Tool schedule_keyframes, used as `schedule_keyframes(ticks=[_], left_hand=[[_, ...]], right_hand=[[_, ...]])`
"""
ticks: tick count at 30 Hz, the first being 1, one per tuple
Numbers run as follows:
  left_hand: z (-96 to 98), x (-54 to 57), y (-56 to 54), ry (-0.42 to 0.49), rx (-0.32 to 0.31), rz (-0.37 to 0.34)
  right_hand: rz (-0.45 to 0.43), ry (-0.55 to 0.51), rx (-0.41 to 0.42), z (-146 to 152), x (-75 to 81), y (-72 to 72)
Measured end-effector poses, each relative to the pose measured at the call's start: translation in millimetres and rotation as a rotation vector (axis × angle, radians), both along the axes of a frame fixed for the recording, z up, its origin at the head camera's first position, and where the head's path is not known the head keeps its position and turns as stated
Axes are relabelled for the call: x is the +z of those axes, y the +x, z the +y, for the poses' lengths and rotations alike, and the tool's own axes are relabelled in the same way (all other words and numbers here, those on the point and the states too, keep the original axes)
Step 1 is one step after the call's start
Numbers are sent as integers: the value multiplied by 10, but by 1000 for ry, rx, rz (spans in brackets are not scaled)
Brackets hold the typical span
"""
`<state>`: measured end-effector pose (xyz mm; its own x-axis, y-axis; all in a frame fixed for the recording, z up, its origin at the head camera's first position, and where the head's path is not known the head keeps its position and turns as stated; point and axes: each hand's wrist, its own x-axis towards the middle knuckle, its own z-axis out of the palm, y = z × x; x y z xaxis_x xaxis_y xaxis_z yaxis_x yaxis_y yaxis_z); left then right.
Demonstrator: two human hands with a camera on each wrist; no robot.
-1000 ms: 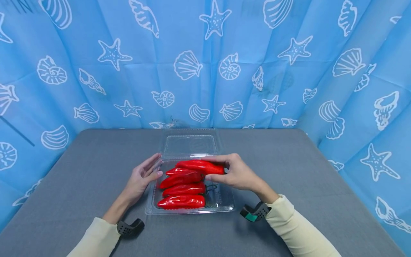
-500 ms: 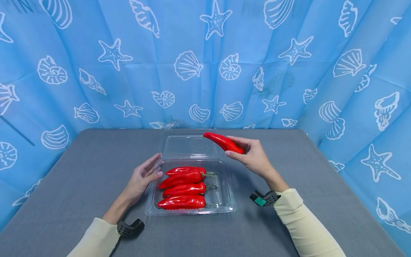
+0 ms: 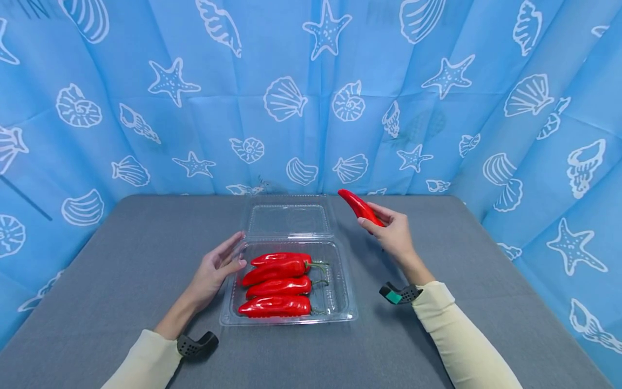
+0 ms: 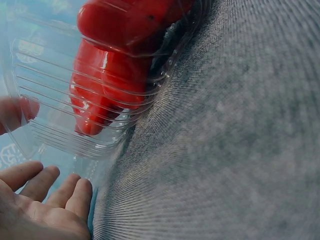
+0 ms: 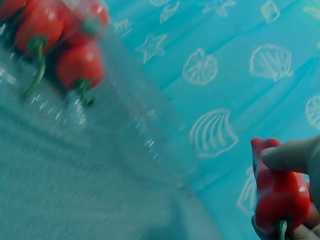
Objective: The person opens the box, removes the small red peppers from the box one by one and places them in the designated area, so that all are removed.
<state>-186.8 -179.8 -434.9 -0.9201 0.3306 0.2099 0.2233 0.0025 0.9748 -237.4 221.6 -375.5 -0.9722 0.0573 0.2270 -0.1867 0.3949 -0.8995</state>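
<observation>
From my post I see the right hand (image 3: 393,232) pinching a red pepper (image 3: 358,206) between thumb and fingers, its pointed end jutting out beyond them. My left hand (image 3: 206,278) has its fingers straight and spread beside a clear container (image 3: 342,294), thumb at the rim, with four other peppers (image 3: 278,287) lying just past that thumb.

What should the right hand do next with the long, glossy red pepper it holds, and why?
I'd probably lower the red pepper onto the grey cloth-covered table: the right hand holds it raised beside the open, clear plastic container.
</observation>
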Motion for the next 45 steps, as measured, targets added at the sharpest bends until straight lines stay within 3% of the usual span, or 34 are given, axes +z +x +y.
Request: schedule_keyframes(ticks=[9,15,22,30,38,45], left_hand=[[1,4,12,3,-8,6],[-2,1,7,4,-10,6],[-3,-7,-2,4,-14,14],[-3,0,6,1,-10,9],[-2,5,7,-1,-10,3],[-5,9,9,1,-12,6]], right_hand=[[-51,74,-134,-1,-359,-90],[-8,199,-188,-60,-508,-102],[29,301,-196,-115,-520,-73],[-17,294,-164,-136,-470,-65],[63,317,-176,-132,-526,-70],[8,296,-160,-142,-522,-55]])
